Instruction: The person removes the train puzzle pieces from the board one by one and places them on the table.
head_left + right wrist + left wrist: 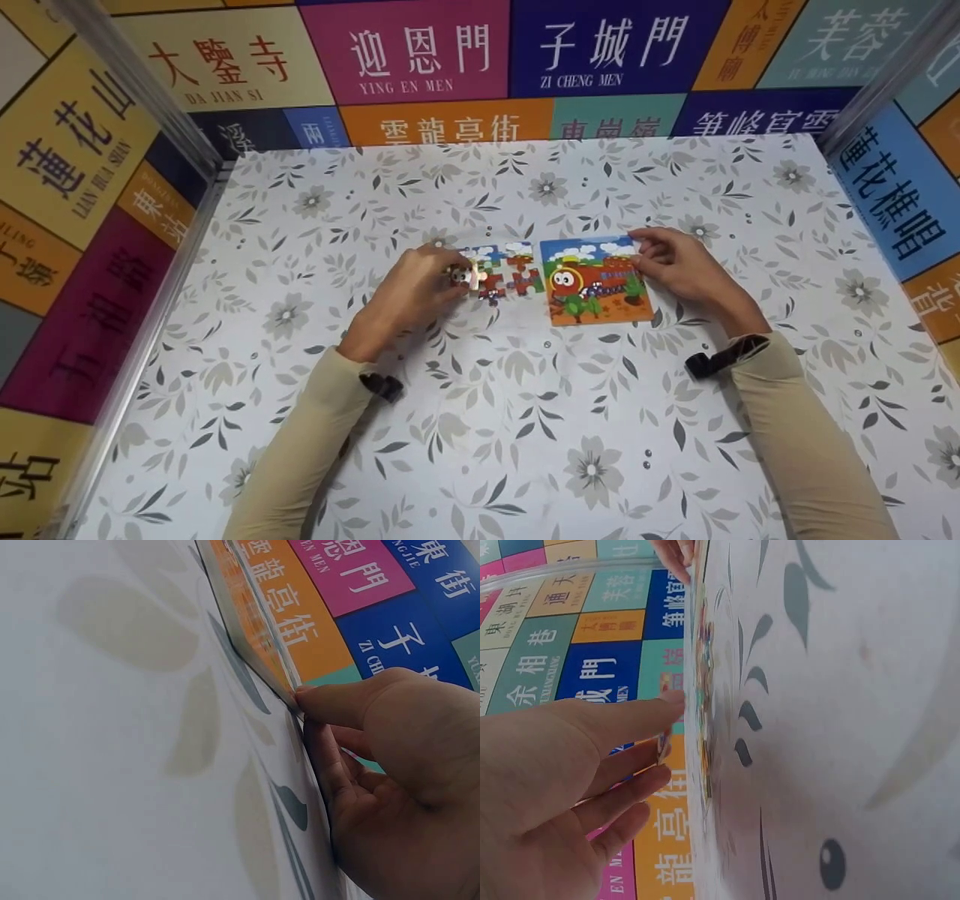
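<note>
My left hand [420, 289] pinches a jigsaw puzzle piece [474, 279] between thumb and fingers, just over the left side of a partly joined puzzle [523, 279]. In the left wrist view that piece [662, 748] shows edge-on, held a little off the flat puzzle [703, 690]. To the right of the joined pieces lies a square picture board [600, 289] with a red cartoon train, clouds and cactuses. My right hand [679, 266] grips its right edge; the right wrist view shows thumb and finger [326, 757] at the corner of the board [251, 637]. Fingers hide part of the held piece.
A white tabletop [592, 420] with a grey flower and leaf print lies under everything. Panels with coloured blocks and large characters [420, 52] stand along the back and both sides. Dark straps [382, 386] sit at both wrists.
</note>
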Tool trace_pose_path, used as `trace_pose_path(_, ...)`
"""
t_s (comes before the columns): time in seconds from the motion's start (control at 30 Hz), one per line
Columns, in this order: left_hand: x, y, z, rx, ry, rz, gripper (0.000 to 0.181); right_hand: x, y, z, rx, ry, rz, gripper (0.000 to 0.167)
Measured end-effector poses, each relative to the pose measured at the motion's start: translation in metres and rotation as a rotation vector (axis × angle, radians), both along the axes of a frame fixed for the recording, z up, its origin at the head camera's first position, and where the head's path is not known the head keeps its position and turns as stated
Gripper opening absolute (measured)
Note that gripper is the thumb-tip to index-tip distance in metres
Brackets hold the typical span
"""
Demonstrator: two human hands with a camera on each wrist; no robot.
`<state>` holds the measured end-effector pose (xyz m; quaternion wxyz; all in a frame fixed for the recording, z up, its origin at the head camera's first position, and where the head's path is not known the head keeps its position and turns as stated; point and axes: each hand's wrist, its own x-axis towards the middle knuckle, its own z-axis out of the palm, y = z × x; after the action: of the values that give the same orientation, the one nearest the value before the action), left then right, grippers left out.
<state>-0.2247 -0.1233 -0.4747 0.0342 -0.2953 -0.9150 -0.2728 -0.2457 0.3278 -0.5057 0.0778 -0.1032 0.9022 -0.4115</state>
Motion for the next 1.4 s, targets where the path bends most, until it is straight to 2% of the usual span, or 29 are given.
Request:
trace_pose_path(0.27,0.002,-0.008,0.004,-0.063,-0.097,0.045,0.037,-0.001,0.0,0.0,0.0,-0.018,-0.02,0.053)
trace_pose_path(0.57,0.002,-0.014,0.006,-0.123,-0.172,0.028,0.038,0.0,0.002,-0.003,-0.001,-0.001,-0.002,0.053)
trace_pose_path(1.0,0.001,-0.016,0.005,-0.095,-0.206,0.034,0.037,-0.001,-0.001,-0.001,-0.002,-0.031,-0.027,0.052)
trace_pose_path(1.27,0.0,-0.014,0.007,-0.077,-0.187,0.013,0.034,0.0,-0.001,-0.001,-0.022,-0.027,-0.007,0.054)
trace_pose_path(1.4,-0.002,-0.011,0.008,-0.052,-0.158,0.008,0.028,0.0,0.0,0.0,-0.022,-0.023,-0.008,0.053)
